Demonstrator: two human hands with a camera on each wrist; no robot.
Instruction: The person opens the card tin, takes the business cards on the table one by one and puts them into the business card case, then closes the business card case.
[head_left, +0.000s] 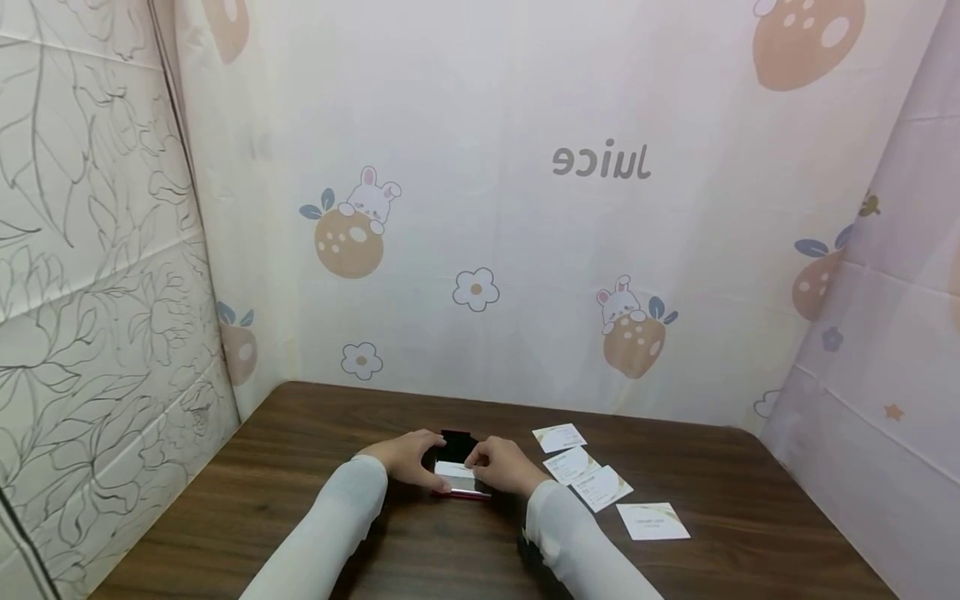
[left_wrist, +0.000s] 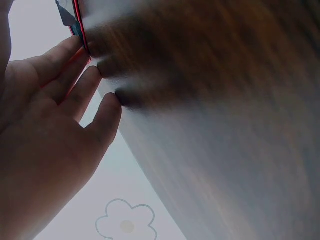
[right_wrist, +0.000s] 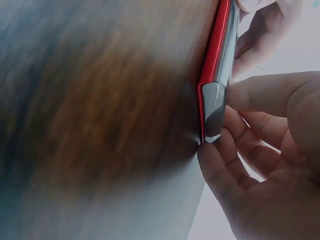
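The left hand [head_left: 408, 457] and the right hand [head_left: 504, 465] both grip a small red card case [head_left: 459, 478] lying open at the middle of the table [head_left: 300, 500], a white card [head_left: 455, 470] in it. It looks like a loading step; next the card wants seating flat. Four loose cards [head_left: 585, 475] lie just right.

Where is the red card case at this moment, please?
In the head view, the red card case lies on the brown table near its middle, between the left hand and right hand, left of four loose cards.
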